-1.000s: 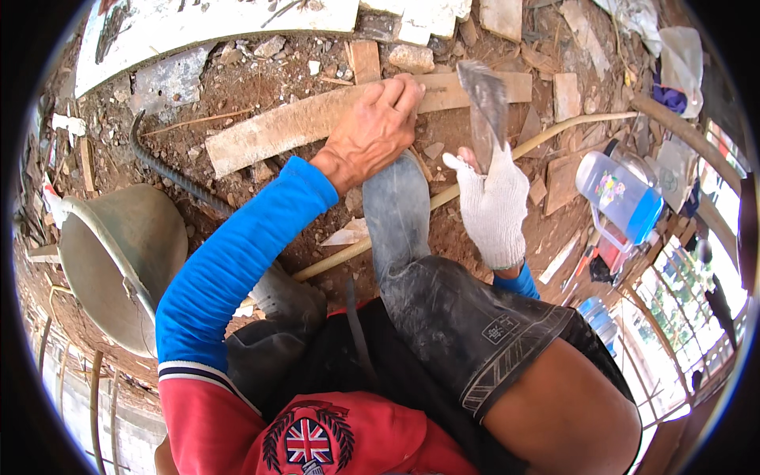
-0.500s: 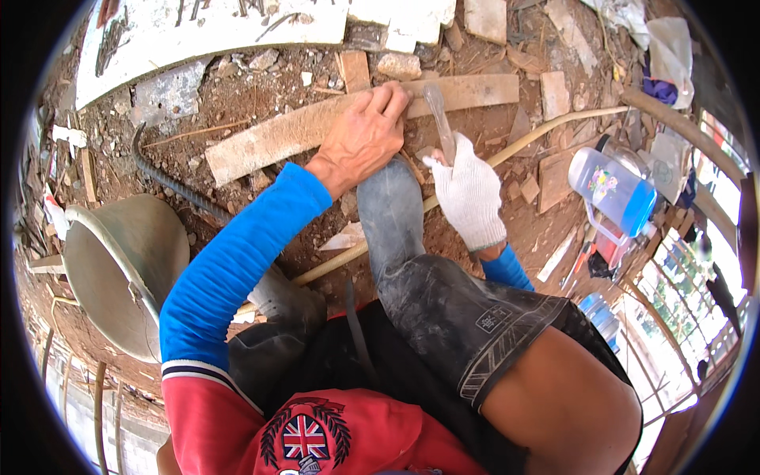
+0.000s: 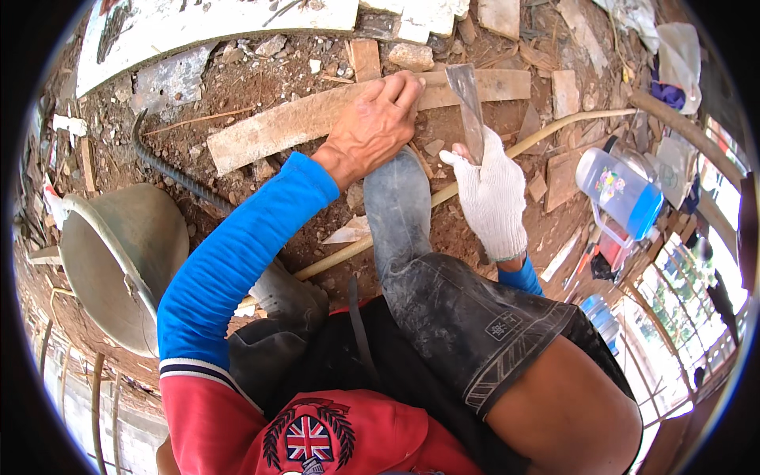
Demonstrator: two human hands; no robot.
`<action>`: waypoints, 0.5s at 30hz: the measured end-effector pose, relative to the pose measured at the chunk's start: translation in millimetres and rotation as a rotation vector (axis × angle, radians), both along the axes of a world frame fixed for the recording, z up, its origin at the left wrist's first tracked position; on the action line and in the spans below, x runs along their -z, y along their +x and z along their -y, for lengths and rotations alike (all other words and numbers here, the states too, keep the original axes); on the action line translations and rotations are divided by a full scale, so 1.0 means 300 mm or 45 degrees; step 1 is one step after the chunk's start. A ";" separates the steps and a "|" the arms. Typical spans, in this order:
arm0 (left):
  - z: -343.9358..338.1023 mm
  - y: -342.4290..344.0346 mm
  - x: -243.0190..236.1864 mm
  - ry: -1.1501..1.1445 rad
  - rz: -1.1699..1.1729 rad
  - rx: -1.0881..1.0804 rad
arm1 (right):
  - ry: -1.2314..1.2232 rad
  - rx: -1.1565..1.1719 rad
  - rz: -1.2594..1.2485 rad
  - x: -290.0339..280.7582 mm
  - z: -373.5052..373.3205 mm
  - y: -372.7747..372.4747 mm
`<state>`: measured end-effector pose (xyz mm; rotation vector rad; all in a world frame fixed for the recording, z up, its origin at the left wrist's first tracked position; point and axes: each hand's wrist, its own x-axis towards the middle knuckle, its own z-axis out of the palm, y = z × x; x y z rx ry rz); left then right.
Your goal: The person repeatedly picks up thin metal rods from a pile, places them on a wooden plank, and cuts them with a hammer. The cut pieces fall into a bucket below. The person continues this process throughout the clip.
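Observation:
My bare left hand [image 3: 374, 127] is closed on a long, flat wooden board [image 3: 273, 136] lying on the dirt, its fingers curled over the far edge; the fingertips are mostly hidden. In a white knitted glove, my right hand [image 3: 492, 198] grips a flat metal blade [image 3: 467, 99], widest at its far end. Its handle is hidden in the fist. The blade slants up and left, overlapping the board just right of my left hand; whether they touch I cannot tell. My grey rubber boot [image 3: 396, 206] stands close to the board's near edge.
A grey bucket [image 3: 166, 229] lies tipped at the left, near a bent steel bar [image 3: 170, 176]. Behind my boot runs a pale bamboo pole [image 3: 340, 255]. A clear and blue water jug [image 3: 617, 194] is at the right. Wood scraps and stones litter the dirt around a white panel [image 3: 222, 20].
My right hand has moved slightly right with the blade, which has turned to show its broad side. My left hand stays on the board. The whole view has shifted a little.

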<state>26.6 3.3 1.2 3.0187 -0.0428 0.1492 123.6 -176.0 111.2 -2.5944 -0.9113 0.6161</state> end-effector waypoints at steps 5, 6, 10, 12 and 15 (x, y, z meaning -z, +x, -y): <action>-0.007 0.007 -0.023 0.015 -0.018 0.028 | -0.320 -0.073 0.094 0.083 -0.004 0.013; -0.006 0.003 -0.017 0.016 -0.007 0.025 | -0.246 -0.033 0.064 0.084 0.001 0.019; -0.004 0.000 -0.013 0.051 -0.031 -0.001 | 0.036 0.091 -0.060 0.026 -0.009 -0.007; -0.002 -0.003 -0.019 0.006 -0.004 0.012 | 0.129 0.062 0.012 -0.001 0.016 -0.014; -0.010 0.004 -0.018 -0.012 -0.014 0.000 | -0.118 -0.002 0.070 0.058 -0.002 -0.021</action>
